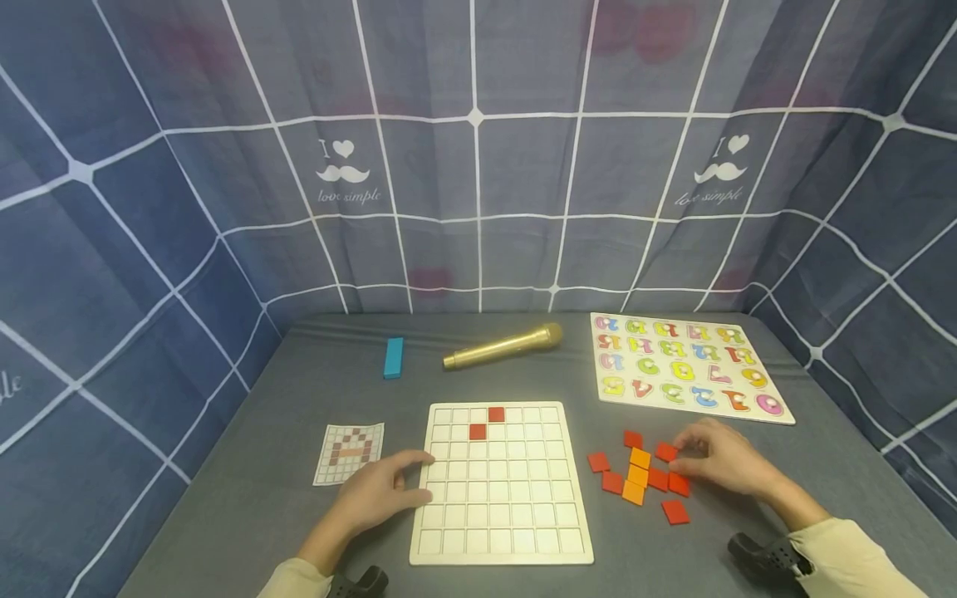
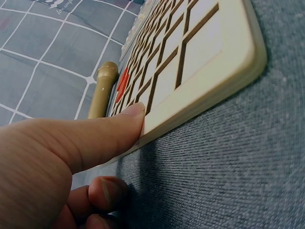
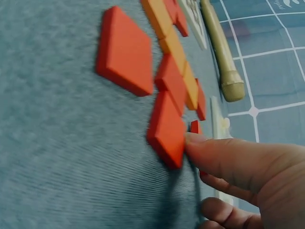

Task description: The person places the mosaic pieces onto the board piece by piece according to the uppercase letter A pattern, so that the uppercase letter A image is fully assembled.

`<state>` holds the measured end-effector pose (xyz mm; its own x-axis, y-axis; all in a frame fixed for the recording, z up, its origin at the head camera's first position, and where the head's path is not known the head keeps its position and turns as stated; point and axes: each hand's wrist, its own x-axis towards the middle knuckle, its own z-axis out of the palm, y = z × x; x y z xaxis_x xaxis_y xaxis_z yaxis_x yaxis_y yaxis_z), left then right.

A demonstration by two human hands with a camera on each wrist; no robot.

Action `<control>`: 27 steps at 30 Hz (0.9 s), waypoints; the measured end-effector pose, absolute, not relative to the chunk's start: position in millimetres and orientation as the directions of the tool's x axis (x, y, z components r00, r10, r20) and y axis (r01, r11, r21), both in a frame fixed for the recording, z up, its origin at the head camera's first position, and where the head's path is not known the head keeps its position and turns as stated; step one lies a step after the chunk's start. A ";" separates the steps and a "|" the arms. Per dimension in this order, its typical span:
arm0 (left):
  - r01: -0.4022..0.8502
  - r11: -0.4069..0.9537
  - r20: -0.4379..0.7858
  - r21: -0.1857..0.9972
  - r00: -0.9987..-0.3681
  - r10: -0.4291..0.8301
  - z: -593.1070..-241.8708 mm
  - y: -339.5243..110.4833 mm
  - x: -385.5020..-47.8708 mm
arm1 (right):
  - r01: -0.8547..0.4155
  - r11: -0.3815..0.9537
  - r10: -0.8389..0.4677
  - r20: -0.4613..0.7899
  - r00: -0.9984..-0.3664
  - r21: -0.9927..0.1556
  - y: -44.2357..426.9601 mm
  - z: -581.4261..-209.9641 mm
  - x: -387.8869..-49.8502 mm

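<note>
A white grid board [image 1: 523, 497] lies flat in front of me, with two red square tiles [image 1: 478, 432] set in its upper cells. My left hand [image 1: 374, 495] touches the board's left edge with thumb and index finger. In the left wrist view the thumb [image 2: 107, 136] rests on the rim, and the other fingers bend below it. Over on the right, my right hand [image 1: 721, 458] pinches a red tile [image 1: 666, 451] at the edge of a loose group. Another red tile [image 3: 167, 129] lies beside that thumb. Several orange tiles [image 1: 638, 475] run through the group.
Left of the board is a printed pattern card [image 1: 348, 440]. Behind it stand out a blue block [image 1: 393, 357] and a gold microphone [image 1: 501, 347]. A number puzzle board [image 1: 676, 365] lies at the back right. Patterned cloth [image 1: 523, 166] hangs behind the table.
</note>
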<state>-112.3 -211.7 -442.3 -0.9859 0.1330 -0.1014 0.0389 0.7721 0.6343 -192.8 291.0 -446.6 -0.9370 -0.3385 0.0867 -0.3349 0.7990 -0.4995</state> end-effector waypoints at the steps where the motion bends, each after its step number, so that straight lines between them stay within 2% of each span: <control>1: 0.041 0.772 -0.099 0.634 -0.986 0.134 -442.5 -211.7 -112.0 | -0.325 0.798 -0.336 0.073 -0.939 -0.508 291.1 -445.0 -193.4; 8: 0.047 0.772 -0.097 0.634 -0.986 0.139 -442.3 -211.5 -111.2 | -0.265 0.784 -0.326 -0.008 -0.945 -0.561 288.9 -433.8 -195.7; 17: 0.039 0.784 -0.098 0.620 -0.987 0.127 -442.6 -211.2 -111.9 | -0.225 0.808 -0.301 -0.054 -0.952 -0.544 284.8 -431.1 -196.8; 27: 0.039 0.778 -0.099 0.627 -0.987 0.129 -441.4 -210.8 -111.5 | -0.275 0.788 -0.339 -0.015 -0.941 -0.550 275.5 -431.7 -202.4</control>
<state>-111.5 -210.8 -441.4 -0.9866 0.1294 -0.0995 0.0387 0.7777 0.6274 -202.4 275.5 -431.7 -0.9408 -0.3385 -0.0154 -0.2747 0.7884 -0.5504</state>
